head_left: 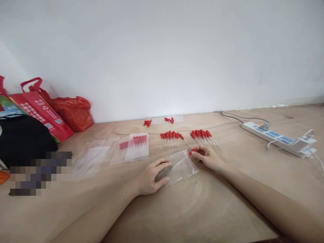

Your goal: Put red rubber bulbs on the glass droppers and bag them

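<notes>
A clear zip-lock bag [181, 166] lies flat on the table with its red-lined mouth to the right. My left hand [153, 177] rests on the bag's left end, thumb and fingers apart. At the mouth, my right hand [206, 157] pinches a dropper by its red rubber bulb [192, 152]; the rest of it is hard to make out. Just behind the hands lie two groups of red-bulbed droppers, a left row [170, 140] and a right row [204, 138]. A single dropper [185, 140] lies slanted between them.
Filled bags of droppers [138, 146] and flat clear bags [92, 157] lie to the left. Loose red bulbs [147, 123] and another clear bag [178, 118] are near the wall. A power strip [275, 136] with cords stands right; red bags [73, 113] and a black bag [25, 138] stand left.
</notes>
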### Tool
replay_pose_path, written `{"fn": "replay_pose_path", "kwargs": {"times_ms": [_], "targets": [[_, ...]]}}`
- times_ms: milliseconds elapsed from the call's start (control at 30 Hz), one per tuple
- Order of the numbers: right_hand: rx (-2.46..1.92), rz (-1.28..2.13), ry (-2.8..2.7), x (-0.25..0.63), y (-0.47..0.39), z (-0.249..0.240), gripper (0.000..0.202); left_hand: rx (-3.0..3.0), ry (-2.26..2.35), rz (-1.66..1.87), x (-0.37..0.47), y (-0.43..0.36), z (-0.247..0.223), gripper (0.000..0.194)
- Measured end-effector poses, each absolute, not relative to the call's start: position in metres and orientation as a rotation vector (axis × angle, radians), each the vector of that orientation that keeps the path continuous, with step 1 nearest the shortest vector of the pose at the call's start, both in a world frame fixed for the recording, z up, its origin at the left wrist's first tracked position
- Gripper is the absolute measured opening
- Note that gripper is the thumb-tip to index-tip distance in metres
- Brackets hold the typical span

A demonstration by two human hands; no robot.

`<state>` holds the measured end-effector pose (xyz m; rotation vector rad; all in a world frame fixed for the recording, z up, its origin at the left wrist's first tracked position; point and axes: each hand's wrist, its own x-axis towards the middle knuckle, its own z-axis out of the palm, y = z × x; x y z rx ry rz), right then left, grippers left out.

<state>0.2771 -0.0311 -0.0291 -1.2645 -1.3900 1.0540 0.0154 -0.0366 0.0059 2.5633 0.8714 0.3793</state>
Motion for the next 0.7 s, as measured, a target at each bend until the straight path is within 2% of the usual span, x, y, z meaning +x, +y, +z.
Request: {"fn": "replay_pose_path", "kwargs": {"times_ms": [167, 400, 533, 700], "targets": [[-1.261, 0.789, -1.843, 0.284, -0.031, -0.024, 0.023, 2.561, 0.886, 0.369, 0.015, -0.036, 0.006, 0.043], [-1.198, 0.559, -2.139, 0.277, -0.035, -0.024, 0.022, 2.571, 0.927, 0.291, 0.015, -0.037, 0.008, 0.043], [-1.235, 0.607, -2.086, 0.288, -0.025, -0.020, 0.021, 2.557, 0.887, 0.366, 0.016, -0.037, 0.009, 0.037], [-1.671, 0.391, -1.830, 0.292, 0.015, -0.006, 0.016, 2.497, 0.844, 0.408, 0.016, -0.037, 0.009, 0.016]]}}
